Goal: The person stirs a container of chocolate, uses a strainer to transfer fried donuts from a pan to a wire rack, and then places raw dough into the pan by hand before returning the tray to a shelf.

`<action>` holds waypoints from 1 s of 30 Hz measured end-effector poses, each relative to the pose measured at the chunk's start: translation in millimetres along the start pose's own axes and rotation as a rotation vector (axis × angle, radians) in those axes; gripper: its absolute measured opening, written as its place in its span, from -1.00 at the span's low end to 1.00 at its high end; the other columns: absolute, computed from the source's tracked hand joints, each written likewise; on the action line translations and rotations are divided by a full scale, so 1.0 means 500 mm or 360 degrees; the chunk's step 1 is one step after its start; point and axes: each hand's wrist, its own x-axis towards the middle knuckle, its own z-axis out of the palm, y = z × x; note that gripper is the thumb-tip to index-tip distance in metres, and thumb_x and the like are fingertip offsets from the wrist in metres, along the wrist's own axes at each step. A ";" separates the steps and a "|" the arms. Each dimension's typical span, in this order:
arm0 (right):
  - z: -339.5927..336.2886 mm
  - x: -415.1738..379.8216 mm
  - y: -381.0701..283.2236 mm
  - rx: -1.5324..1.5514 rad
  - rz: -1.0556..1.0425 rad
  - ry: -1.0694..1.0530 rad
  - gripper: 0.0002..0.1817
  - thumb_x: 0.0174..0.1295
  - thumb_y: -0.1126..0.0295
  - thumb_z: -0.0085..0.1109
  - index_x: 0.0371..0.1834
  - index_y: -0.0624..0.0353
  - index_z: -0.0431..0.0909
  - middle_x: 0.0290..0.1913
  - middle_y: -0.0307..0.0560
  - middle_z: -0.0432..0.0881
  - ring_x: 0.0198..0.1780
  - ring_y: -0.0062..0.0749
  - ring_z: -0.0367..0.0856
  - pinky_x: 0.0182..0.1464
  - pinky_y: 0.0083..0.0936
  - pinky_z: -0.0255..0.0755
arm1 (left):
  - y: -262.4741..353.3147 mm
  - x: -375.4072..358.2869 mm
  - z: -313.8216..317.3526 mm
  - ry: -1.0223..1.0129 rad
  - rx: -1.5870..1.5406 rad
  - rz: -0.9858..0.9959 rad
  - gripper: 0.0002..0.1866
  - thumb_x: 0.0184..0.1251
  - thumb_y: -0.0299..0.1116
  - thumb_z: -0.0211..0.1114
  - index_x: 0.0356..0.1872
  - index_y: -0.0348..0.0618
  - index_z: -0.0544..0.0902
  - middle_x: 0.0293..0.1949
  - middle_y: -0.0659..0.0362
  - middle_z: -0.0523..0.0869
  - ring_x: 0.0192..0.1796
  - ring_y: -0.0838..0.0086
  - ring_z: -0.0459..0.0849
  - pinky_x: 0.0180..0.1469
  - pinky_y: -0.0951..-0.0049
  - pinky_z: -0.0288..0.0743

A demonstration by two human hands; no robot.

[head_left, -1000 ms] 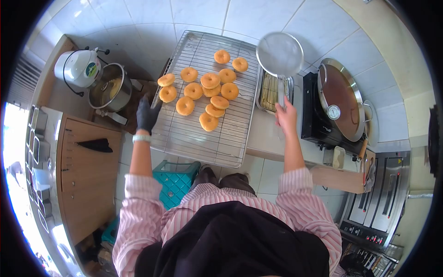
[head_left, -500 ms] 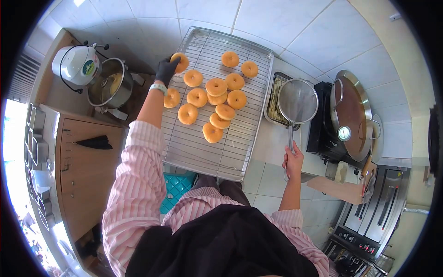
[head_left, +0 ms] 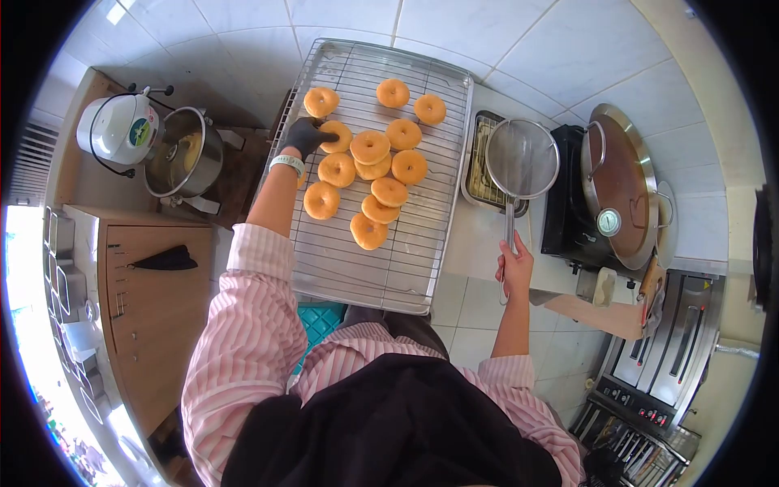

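Now left fingers (head_left: pixel 320 135) touch a doughnut (head_left: pixel 338 144), grip unclear; right fingers (head_left: pixel 507 261) clasp the strainer handle (head_left: pixel 510 221).

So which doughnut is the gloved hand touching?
The doughnut just below the picture's top-left one; it alone has the left hand at its edge.

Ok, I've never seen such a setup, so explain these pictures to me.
No robot here, just a person; the single camera is worn on their head, looking forward and down. Golden rings, apparently doughnuts, lie on a wire rack over a tray, some overlapping. The left hand, in a black glove, touches one; whether it grips it is hard to tell. The bare right hand holds a mesh strainer by its handle. Right of the rack, a wide pan of brown liquid sits on a black burner; at left stands a mixer.
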 end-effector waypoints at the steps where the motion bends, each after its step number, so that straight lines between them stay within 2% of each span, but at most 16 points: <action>1: 0.001 0.001 -0.003 -0.0002 0.0003 -0.0001 -0.35 0.17 0.36 0.19 0.34 0.15 0.17 -0.72 -0.34 0.29 -0.78 -0.71 0.19 -0.83 -0.67 0.08 | 0.008 -0.004 0.000 0.0159 0.0057 0.0039 -0.49 -0.22 -0.18 0.46 -0.16 -0.19 0.65 -0.20 0.00 0.67 -0.14 0.24 0.65 -0.02 0.37 0.47; 3: 0.003 0.001 -0.007 -0.0012 0.0007 -0.0001 -0.35 0.17 0.35 0.19 0.34 0.14 0.17 -0.71 -0.34 0.29 -0.78 -0.71 0.19 -0.83 -0.66 0.08 | 0.045 -0.030 -0.005 0.0478 0.0171 0.0123 -0.56 -0.24 -0.25 0.46 -0.21 -0.15 0.67 -0.26 0.04 0.68 -0.21 0.22 0.65 -0.06 0.36 0.49; 4: 0.004 0.000 -0.008 -0.0020 0.0011 0.0000 -0.35 0.17 0.35 0.19 0.34 0.14 0.17 -0.71 -0.34 0.29 -0.78 -0.71 0.19 -0.83 -0.66 0.08 | 0.041 -0.029 -0.003 0.0681 0.0221 0.0273 -0.55 -0.25 -0.27 0.45 -0.19 -0.11 0.65 -0.25 0.08 0.65 -0.19 0.19 0.62 -0.06 0.29 0.48; 7: 0.004 -0.008 -0.008 -0.0036 0.0028 0.0015 -0.35 0.17 0.35 0.19 0.34 0.13 0.17 -0.72 -0.34 0.29 -0.78 -0.70 0.19 -0.83 -0.66 0.08 | 0.077 -0.078 -0.009 0.0665 0.0836 0.0425 -0.47 -0.24 -0.22 0.46 -0.11 -0.10 0.60 -0.15 0.08 0.60 -0.09 0.17 0.57 -0.01 0.21 0.44; 8: 0.004 -0.007 -0.010 -0.0039 0.0029 0.0022 -0.35 0.17 0.34 0.19 0.34 0.13 0.18 -0.72 -0.34 0.30 -0.78 -0.70 0.19 -0.83 -0.66 0.08 | 0.099 -0.091 -0.007 0.0507 0.0751 0.0383 -0.34 -0.22 -0.16 0.47 0.04 -0.08 0.50 0.01 0.03 0.53 0.06 0.13 0.49 0.10 0.18 0.37; 11: 0.003 -0.012 -0.013 -0.0055 0.0032 0.0031 -0.36 0.17 0.34 0.19 0.33 0.12 0.19 -0.72 -0.35 0.30 -0.78 -0.70 0.20 -0.83 -0.66 0.08 | 0.137 -0.087 0.051 0.0284 0.0335 0.0888 -0.27 -0.21 -0.12 0.47 0.11 -0.07 0.45 0.06 -0.01 0.51 0.12 0.10 0.45 0.17 0.21 0.33; 13: 0.003 -0.009 -0.005 -0.0037 0.0024 0.0035 -0.36 0.17 0.34 0.19 0.33 0.12 0.19 -0.73 -0.34 0.30 -0.78 -0.70 0.19 -0.83 -0.66 0.08 | 0.177 -0.100 0.066 -0.0140 0.0599 0.0753 -0.22 -0.19 -0.08 0.46 0.16 -0.08 0.41 0.10 -0.03 0.48 0.15 0.11 0.45 0.20 0.23 0.32; 14: 0.001 -0.008 -0.002 -0.0029 0.0017 0.0038 -0.36 0.17 0.34 0.19 0.33 0.12 0.19 -0.73 -0.34 0.30 -0.78 -0.70 0.19 -0.83 -0.66 0.08 | 0.181 -0.079 0.067 -0.0471 0.0767 0.0624 -0.20 -0.23 -0.06 0.47 0.15 -0.09 0.41 0.07 0.00 0.51 0.11 0.14 0.49 0.18 0.23 0.36; 17: 0.000 -0.014 -0.009 -0.0044 0.0041 0.0041 -0.37 0.17 0.34 0.19 0.32 0.12 0.20 -0.73 -0.34 0.31 -0.80 -0.70 0.19 -0.83 -0.66 0.07 | 0.182 -0.024 0.062 -0.0295 0.0761 0.0762 -0.18 -0.27 -0.06 0.48 0.15 -0.09 0.41 0.03 0.02 0.55 0.07 0.16 0.53 0.12 0.23 0.41; 18: -0.002 -0.011 -0.007 -0.0044 0.0044 0.0036 -0.36 0.18 0.34 0.18 0.34 0.11 0.18 -0.73 -0.32 0.32 -0.81 -0.68 0.19 -0.83 -0.64 0.08 | 0.193 -0.014 0.057 -0.0106 0.0718 0.0681 -0.26 -0.26 -0.13 0.49 0.08 -0.13 0.46 -0.03 0.02 0.56 0.03 0.15 0.54 0.11 0.26 0.40; 21: -0.004 -0.008 0.002 -0.0041 0.0059 0.0016 -0.34 0.19 0.33 0.16 0.36 0.10 0.14 -0.73 -0.29 0.34 -0.83 -0.64 0.20 -0.83 -0.62 0.09 | 0.195 0.019 0.062 0.0228 0.1150 0.0694 -0.25 -0.21 0.03 0.43 0.08 -0.12 0.48 -0.03 0.04 0.58 0.04 0.12 0.53 0.14 0.20 0.34; 25: -0.004 -0.008 0.003 -0.0010 0.0049 0.0010 -0.34 0.19 0.34 0.16 0.36 0.12 0.14 -0.73 -0.28 0.34 -0.85 -0.63 0.19 -0.83 -0.61 0.07 | 0.243 0.033 0.129 -0.0209 0.1096 0.0437 -0.22 -0.12 0.25 0.26 0.09 -0.10 0.49 -0.04 0.04 0.61 0.12 0.14 0.48 0.18 0.12 0.28; 27: -0.005 -0.009 0.005 -0.0002 0.0045 0.0013 -0.34 0.19 0.34 0.16 0.35 0.13 0.13 -0.74 -0.28 0.34 -0.85 -0.62 0.20 -0.83 -0.61 0.06 | 0.231 0.051 0.175 -0.0314 0.1319 0.0438 -0.27 -0.12 0.21 0.28 0.05 -0.08 0.53 -0.07 0.04 0.63 0.09 0.14 0.51 0.19 0.08 0.24; 30: -0.008 -0.010 0.004 0.0005 0.0044 0.0017 -0.34 0.19 0.34 0.15 0.35 0.14 0.13 -0.74 -0.28 0.35 -0.86 -0.62 0.20 -0.83 -0.62 0.05 | 0.265 0.041 0.172 -0.0621 0.1237 0.0326 -0.38 -0.10 0.09 0.30 -0.01 -0.07 0.58 -0.07 0.07 0.63 0.06 0.16 0.52 0.17 0.08 0.22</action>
